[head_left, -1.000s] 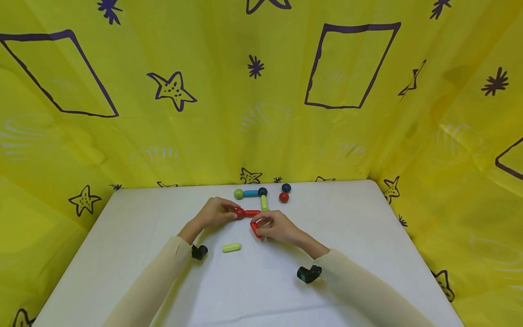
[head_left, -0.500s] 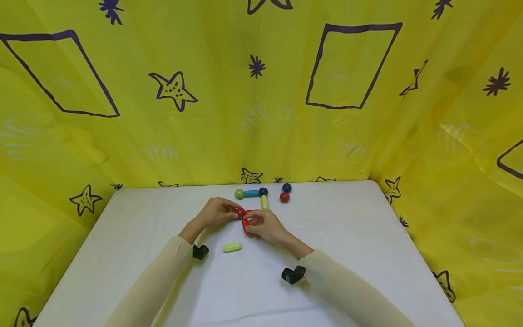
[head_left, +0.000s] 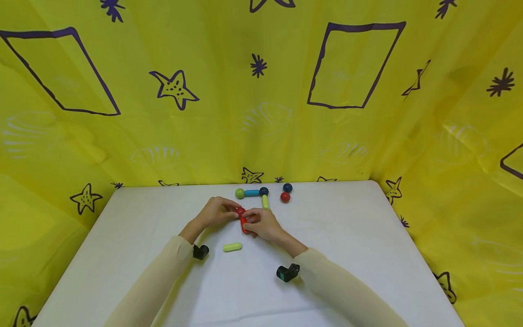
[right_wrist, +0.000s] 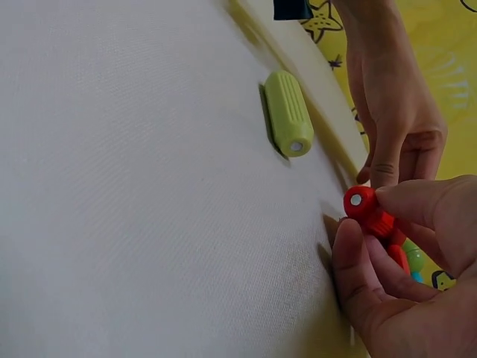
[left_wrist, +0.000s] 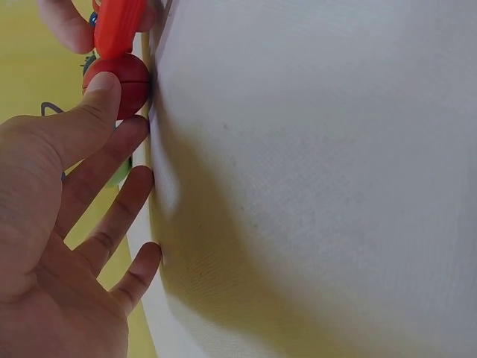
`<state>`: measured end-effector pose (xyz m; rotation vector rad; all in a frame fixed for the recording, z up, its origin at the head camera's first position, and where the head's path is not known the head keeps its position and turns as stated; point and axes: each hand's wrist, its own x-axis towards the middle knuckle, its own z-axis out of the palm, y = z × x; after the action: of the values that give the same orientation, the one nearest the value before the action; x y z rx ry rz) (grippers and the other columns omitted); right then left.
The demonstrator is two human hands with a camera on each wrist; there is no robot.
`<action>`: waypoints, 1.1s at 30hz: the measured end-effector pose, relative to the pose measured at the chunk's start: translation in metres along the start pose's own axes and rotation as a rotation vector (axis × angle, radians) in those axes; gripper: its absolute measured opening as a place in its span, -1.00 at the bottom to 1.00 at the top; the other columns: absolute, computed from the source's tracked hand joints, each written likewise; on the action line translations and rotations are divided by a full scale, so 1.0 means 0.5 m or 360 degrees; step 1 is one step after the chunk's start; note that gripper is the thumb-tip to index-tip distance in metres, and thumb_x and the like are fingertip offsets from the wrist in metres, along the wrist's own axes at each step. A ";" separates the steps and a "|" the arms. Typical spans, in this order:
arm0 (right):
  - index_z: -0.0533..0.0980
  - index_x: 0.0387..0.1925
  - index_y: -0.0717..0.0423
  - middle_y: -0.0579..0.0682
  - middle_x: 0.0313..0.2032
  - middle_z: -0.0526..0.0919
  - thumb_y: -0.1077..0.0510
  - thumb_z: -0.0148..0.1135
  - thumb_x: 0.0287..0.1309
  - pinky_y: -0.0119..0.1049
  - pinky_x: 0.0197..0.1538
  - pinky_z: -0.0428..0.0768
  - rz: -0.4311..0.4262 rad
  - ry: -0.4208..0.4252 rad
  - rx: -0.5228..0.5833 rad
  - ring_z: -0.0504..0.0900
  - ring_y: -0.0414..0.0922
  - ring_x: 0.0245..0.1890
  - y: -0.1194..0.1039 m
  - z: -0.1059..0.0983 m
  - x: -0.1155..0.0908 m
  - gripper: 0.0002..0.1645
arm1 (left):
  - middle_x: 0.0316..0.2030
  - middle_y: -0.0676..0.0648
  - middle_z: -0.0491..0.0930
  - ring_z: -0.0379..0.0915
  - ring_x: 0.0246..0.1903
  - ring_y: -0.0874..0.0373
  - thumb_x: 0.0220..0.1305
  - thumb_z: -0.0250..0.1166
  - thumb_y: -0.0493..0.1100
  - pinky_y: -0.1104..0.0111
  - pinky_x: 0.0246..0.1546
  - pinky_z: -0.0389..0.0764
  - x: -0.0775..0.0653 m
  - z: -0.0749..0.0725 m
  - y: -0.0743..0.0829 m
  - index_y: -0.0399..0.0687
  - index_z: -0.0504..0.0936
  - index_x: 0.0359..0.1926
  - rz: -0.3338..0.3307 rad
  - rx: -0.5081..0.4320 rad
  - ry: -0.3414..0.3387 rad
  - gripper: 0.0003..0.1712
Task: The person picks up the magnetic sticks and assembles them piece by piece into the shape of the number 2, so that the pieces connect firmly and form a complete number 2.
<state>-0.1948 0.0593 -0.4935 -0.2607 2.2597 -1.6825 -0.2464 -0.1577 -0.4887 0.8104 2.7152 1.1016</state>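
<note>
My left hand (head_left: 215, 212) pinches a red magnetic ball (left_wrist: 136, 91) between thumb and forefinger, its other fingers spread. A red magnetic rod (right_wrist: 369, 211) with a silvery disc at its end is pinched by my right hand (head_left: 264, 225). In the left wrist view the rod's other end meets the ball. Part of a second red rod (right_wrist: 399, 257) shows behind my right fingers; the rest is hidden. Just beyond the hands, a light green rod (head_left: 265, 201) runs from a dark blue ball (head_left: 263, 191), which a blue rod (head_left: 252, 193) links to a green ball (head_left: 239, 193).
Nearer the person, a loose light green rod (head_left: 232, 247) lies on the white table (head_left: 347, 254). Another dark blue ball (head_left: 288, 187) and a red ball (head_left: 285, 197) sit together at the back. A yellow patterned curtain (head_left: 220, 131) surrounds the table's far sides.
My right hand has moved left, bringing the red rod up to the red ball. My left hand has stayed in place, holding the ball.
</note>
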 end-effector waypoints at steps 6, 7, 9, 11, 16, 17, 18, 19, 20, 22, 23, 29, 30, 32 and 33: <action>0.65 0.00 0.20 0.10 -0.28 0.75 0.32 0.40 0.25 -0.33 -0.40 0.68 0.0047 0.0021 -0.0008 0.67 -0.13 -0.50 -0.001 0.005 0.006 -0.71 | -0.29 0.05 0.77 0.62 -0.24 0.15 0.24 0.50 -0.20 0.24 -0.12 0.57 0.001 0.000 0.000 -0.11 0.81 -0.01 -0.0004 -0.0003 -0.0006 -0.72; 0.65 0.00 0.20 0.10 -0.27 0.74 0.32 0.40 0.24 -0.33 -0.39 0.68 0.0055 0.0026 -0.0010 0.68 -0.13 -0.49 -0.002 0.005 0.007 -0.72 | -0.29 0.05 0.76 0.62 -0.24 0.16 0.25 0.50 -0.20 0.24 -0.12 0.57 0.001 0.000 -0.001 -0.11 0.81 -0.01 -0.0004 0.0001 -0.0007 -0.72; 0.65 0.00 0.19 0.10 -0.27 0.74 0.32 0.41 0.24 -0.33 -0.38 0.70 0.0066 0.0035 -0.0015 0.69 -0.13 -0.48 -0.003 0.007 0.007 -0.71 | -0.30 0.05 0.76 0.62 -0.25 0.16 0.24 0.50 -0.20 0.24 -0.13 0.57 0.001 -0.001 -0.001 -0.11 0.81 -0.02 -0.0004 0.0010 -0.0004 -0.72; 0.64 -0.01 0.20 0.09 -0.27 0.73 0.32 0.41 0.23 -0.32 -0.37 0.70 0.0070 0.0045 -0.0012 0.70 -0.13 -0.47 -0.003 0.009 0.007 -0.71 | -0.31 0.05 0.76 0.62 -0.25 0.15 0.24 0.50 -0.21 0.24 -0.13 0.57 0.001 -0.001 0.000 -0.12 0.81 -0.02 -0.0004 0.0018 -0.0001 -0.72; 0.64 -0.04 0.22 0.07 -0.30 0.70 0.33 0.44 0.20 -0.31 -0.37 0.71 0.0044 0.0066 -0.0018 0.70 -0.13 -0.48 -0.005 0.016 0.007 -0.71 | -0.31 0.05 0.76 0.62 -0.24 0.14 0.24 0.50 -0.20 0.22 -0.12 0.58 0.001 -0.002 0.002 -0.12 0.81 -0.01 -0.0038 0.0034 -0.0007 -0.71; 0.64 -0.04 0.21 0.06 -0.31 0.70 0.33 0.44 0.20 -0.31 -0.37 0.70 0.0042 0.0071 -0.0019 0.70 -0.13 -0.48 -0.005 0.017 0.007 -0.72 | -0.30 0.05 0.76 0.62 -0.24 0.14 0.24 0.50 -0.19 0.22 -0.12 0.58 0.002 -0.002 0.003 -0.11 0.81 -0.01 -0.0047 0.0037 -0.0010 -0.71; 0.64 -0.05 0.21 0.06 -0.32 0.69 0.33 0.45 0.19 -0.31 -0.38 0.70 0.0039 0.0075 -0.0021 0.70 -0.13 -0.49 -0.005 0.018 0.007 -0.72 | -0.30 0.05 0.76 0.62 -0.23 0.14 0.25 0.50 -0.19 0.22 -0.11 0.58 0.002 -0.002 0.003 -0.11 0.80 -0.01 -0.0056 0.0037 -0.0012 -0.71; 0.64 -0.06 0.21 0.06 -0.32 0.69 0.33 0.45 0.19 -0.31 -0.38 0.70 0.0037 0.0081 -0.0022 0.70 -0.13 -0.49 -0.005 0.018 0.007 -0.72 | -0.29 0.05 0.76 0.62 -0.23 0.14 0.25 0.50 -0.19 0.22 -0.11 0.58 0.001 -0.001 0.004 -0.11 0.80 0.00 -0.0063 0.0037 -0.0014 -0.71; 0.64 -0.06 0.21 0.05 -0.32 0.69 0.32 0.46 0.19 -0.31 -0.38 0.70 0.0037 0.0084 -0.0021 0.70 -0.13 -0.50 -0.006 0.019 0.007 -0.73 | -0.29 0.05 0.76 0.62 -0.23 0.14 0.25 0.50 -0.18 0.22 -0.10 0.58 0.001 -0.001 0.004 -0.10 0.80 0.00 -0.0067 0.0038 -0.0014 -0.71; 0.64 -0.07 0.19 0.04 -0.32 0.69 0.31 0.46 0.18 -0.31 -0.38 0.70 0.0043 0.0089 -0.0021 0.69 -0.14 -0.49 -0.006 0.020 0.007 -0.73 | -0.29 0.05 0.77 0.62 -0.23 0.14 0.25 0.49 -0.19 0.21 -0.09 0.58 0.001 -0.001 0.004 -0.10 0.81 0.00 -0.0065 0.0036 -0.0012 -0.71; 0.64 -0.07 0.20 0.04 -0.32 0.68 0.31 0.46 0.18 -0.32 -0.38 0.70 0.0042 0.0091 -0.0022 0.69 -0.14 -0.49 -0.006 0.021 0.008 -0.73 | -0.28 0.05 0.77 0.62 -0.23 0.13 0.25 0.49 -0.19 0.20 -0.09 0.58 0.001 -0.001 0.004 -0.10 0.81 0.00 -0.0061 0.0038 -0.0011 -0.71; 0.63 -0.07 0.18 0.05 -0.32 0.67 0.29 0.47 0.19 -0.32 -0.38 0.70 0.0048 0.0102 -0.0040 0.69 -0.13 -0.49 -0.009 0.021 0.003 -0.72 | -0.28 0.04 0.77 0.62 -0.23 0.14 0.25 0.49 -0.19 0.21 -0.09 0.58 0.001 0.002 0.002 -0.11 0.81 0.00 -0.0050 0.0026 -0.0006 -0.71; 0.63 -0.07 0.18 0.05 -0.31 0.67 0.29 0.47 0.19 -0.32 -0.37 0.70 0.0052 0.0102 -0.0039 0.70 -0.13 -0.49 -0.010 0.021 0.002 -0.73 | -0.28 0.04 0.77 0.62 -0.23 0.13 0.25 0.49 -0.19 0.21 -0.09 0.59 0.001 0.002 0.002 -0.11 0.81 0.00 -0.0052 0.0023 -0.0005 -0.71; 0.63 -0.07 0.18 0.06 -0.31 0.67 0.29 0.46 0.19 -0.32 -0.37 0.70 0.0053 0.0098 -0.0031 0.70 -0.13 -0.48 -0.009 0.021 0.002 -0.73 | -0.28 0.04 0.77 0.62 -0.23 0.13 0.25 0.49 -0.19 0.21 -0.09 0.59 0.000 0.002 0.002 -0.11 0.81 0.00 -0.0054 0.0020 -0.0004 -0.71; 0.63 -0.07 0.18 0.05 -0.30 0.68 0.30 0.46 0.19 -0.32 -0.37 0.70 0.0051 0.0095 -0.0031 0.70 -0.13 -0.47 -0.008 0.021 0.003 -0.72 | -0.28 0.04 0.77 0.62 -0.23 0.13 0.25 0.49 -0.19 0.20 -0.08 0.59 0.000 0.003 0.002 -0.11 0.81 0.00 -0.0055 0.0020 -0.0005 -0.71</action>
<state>-0.1924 0.0481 -0.4924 -0.1798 2.3115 -1.6746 -0.2458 -0.1563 -0.4890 0.7629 2.7258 1.0765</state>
